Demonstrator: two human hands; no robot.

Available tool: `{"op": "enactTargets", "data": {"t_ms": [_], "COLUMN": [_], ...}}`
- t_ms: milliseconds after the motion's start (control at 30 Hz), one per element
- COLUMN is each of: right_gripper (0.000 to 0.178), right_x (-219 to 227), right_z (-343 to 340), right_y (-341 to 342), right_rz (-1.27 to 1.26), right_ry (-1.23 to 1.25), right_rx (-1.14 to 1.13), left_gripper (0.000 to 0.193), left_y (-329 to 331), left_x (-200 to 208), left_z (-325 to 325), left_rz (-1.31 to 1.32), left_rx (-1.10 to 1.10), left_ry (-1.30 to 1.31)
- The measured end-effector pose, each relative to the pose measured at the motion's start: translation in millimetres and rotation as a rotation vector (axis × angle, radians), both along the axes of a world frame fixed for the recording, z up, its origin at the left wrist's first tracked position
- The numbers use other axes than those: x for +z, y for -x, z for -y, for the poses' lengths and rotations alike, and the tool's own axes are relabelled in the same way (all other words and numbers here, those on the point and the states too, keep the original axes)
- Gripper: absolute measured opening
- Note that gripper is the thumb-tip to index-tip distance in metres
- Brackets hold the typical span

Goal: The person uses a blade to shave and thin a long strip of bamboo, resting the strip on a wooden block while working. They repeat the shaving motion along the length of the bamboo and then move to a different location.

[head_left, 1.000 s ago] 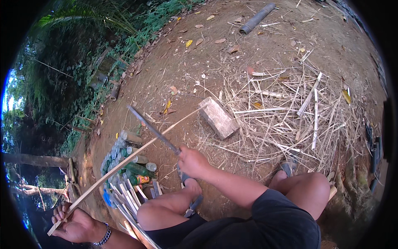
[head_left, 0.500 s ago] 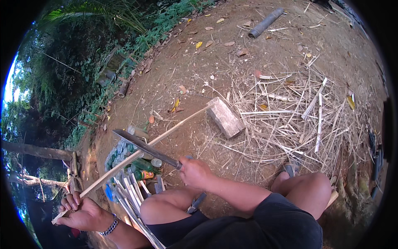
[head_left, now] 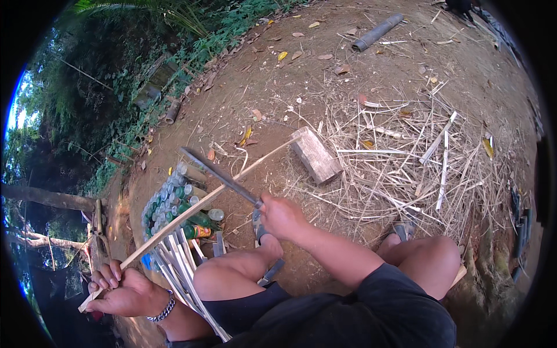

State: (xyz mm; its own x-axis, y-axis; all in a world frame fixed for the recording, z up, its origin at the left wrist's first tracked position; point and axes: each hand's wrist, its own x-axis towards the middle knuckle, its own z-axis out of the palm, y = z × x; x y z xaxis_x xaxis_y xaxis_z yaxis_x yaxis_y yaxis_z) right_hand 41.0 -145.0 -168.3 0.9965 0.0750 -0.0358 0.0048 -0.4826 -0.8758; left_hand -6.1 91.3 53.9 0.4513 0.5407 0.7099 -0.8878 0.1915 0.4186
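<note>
My left hand [head_left: 132, 293] is closed round the near end of a long, pale bamboo strip [head_left: 168, 230], low at the left. The strip slants away to the right, and its far end rests on a wooden block [head_left: 317, 155] on the ground. In my right hand [head_left: 284, 217] I grip the handle of a machete [head_left: 216, 171], mostly hidden by my fingers. Its dark blade crosses the strip beyond the strip's middle, pointing up and left. A thin curled shaving [head_left: 243, 159] stands by the blade.
Several bottles [head_left: 174, 200] lie heaped at the left, beside a bundle of split strips [head_left: 177, 264] by my left leg. Shavings and scraps [head_left: 394, 168] cover the ground to the right of the block. A dark bamboo tube [head_left: 377, 33] lies far off.
The machete and my right hand have moved away from me and slightly right, farther along the strip. A curled shaving now shows by the blade. My left hand still holds the near end.
</note>
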Motion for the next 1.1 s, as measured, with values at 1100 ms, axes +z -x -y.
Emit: {"op": "enactTargets", "data": {"t_ms": [1100], "right_gripper": [0.021], "right_x": [-148.1], "right_z": [77.3], "right_y": [-97.2], "right_rz": [-0.264], "right_ry": [0.105], "right_rx": [-0.259], "left_gripper": [0.057], "left_y": [-5.8], "left_x": [13.2], "left_z": [-23.5], "left_rz": [-0.058], "left_rx": [-0.021], "left_ry": [-0.108]}}
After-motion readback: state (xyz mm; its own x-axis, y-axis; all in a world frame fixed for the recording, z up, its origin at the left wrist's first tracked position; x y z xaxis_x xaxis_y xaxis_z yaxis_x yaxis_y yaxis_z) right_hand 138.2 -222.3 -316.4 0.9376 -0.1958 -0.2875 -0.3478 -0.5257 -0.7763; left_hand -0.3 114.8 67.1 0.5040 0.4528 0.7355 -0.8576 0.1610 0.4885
